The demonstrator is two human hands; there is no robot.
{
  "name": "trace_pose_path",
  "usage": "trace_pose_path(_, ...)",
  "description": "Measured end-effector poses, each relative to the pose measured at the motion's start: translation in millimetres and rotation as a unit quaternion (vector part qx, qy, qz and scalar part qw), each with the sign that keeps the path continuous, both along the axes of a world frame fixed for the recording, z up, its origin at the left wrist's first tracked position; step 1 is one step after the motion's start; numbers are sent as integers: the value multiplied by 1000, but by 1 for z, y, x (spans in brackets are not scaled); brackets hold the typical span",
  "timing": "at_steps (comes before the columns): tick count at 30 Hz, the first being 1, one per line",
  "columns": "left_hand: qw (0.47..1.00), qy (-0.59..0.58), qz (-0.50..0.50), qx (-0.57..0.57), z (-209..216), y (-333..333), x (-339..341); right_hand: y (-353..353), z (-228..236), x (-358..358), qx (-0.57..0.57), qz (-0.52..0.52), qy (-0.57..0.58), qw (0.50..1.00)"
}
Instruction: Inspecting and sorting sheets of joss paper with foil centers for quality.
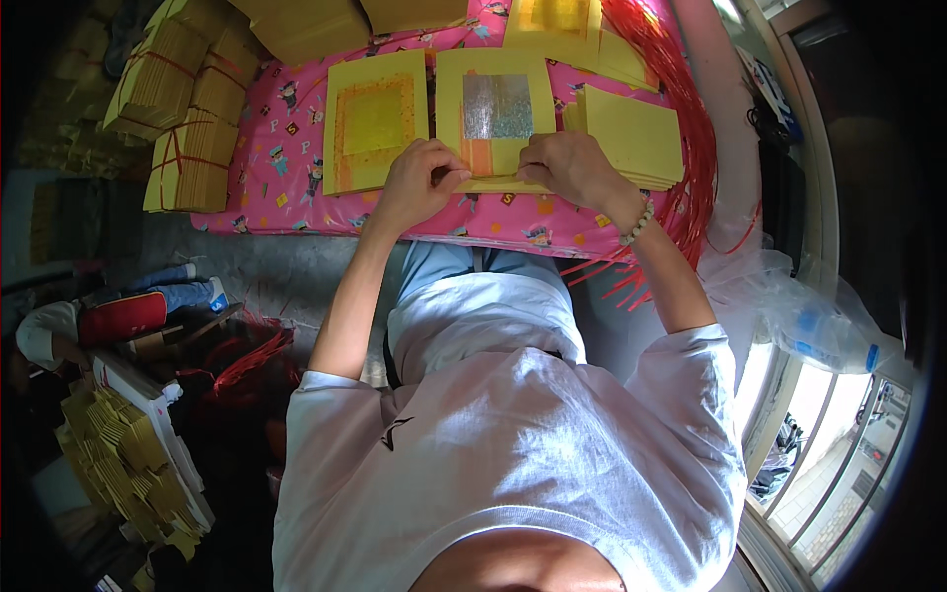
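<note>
A stack of yellow paper sheets with a silver foil square [496,107] lies on the pink patterned cloth [286,148] in front of me. My left hand [419,181] pinches the near edge of the top sheet at its left corner. My right hand [572,166], with a bead bracelet on its wrist, grips the same near edge at the right. To the left lies a second yellow stack with a gold foil square [375,118]. A pile of plain yellow sheets [631,136] sits just right of my right hand.
Tied bundles of yellow paper [187,89] stand at the far left of the cloth. Red plastic strings [681,109] trail along the right side. More yellow paper [123,464] is stacked on the floor at lower left. A clear plastic bag [809,321] lies at the right.
</note>
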State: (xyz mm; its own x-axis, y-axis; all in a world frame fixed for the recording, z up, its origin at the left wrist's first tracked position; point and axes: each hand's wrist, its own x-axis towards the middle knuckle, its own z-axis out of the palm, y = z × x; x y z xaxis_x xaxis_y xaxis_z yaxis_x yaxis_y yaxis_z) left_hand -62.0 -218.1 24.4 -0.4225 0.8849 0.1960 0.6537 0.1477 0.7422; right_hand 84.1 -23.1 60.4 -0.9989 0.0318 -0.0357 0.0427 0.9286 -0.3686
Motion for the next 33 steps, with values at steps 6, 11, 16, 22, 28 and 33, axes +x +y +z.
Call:
trace_pose_path(6, 1000, -1, 0, 3, -2, 1, -1, 0, 2, -1, 2, -3, -4, 1000)
trace_pose_path(11, 999, 26, -18, -21, 4, 3, 0, -2, 0, 1, 22, 0, 3, 1000)
trace_pose_path(16, 978, 201, -44, -21, 23, 16, 14, -8, 8, 4, 48, 3, 39, 998)
trace_pose_path(22, 971, 238, -6, -13, 21, 32, 19, -13, 30, 4, 38, -31, 183, 982)
trace_pose_path(28, 986, 103, 82, 99, 36, 18, 7, -31, 21, 8, -244, -229, 355, 873)
trace_pose_path(33, 971, -181, 44, 149, 46, 6, 5, -23, -21, 1, -461, -232, 312, 798)
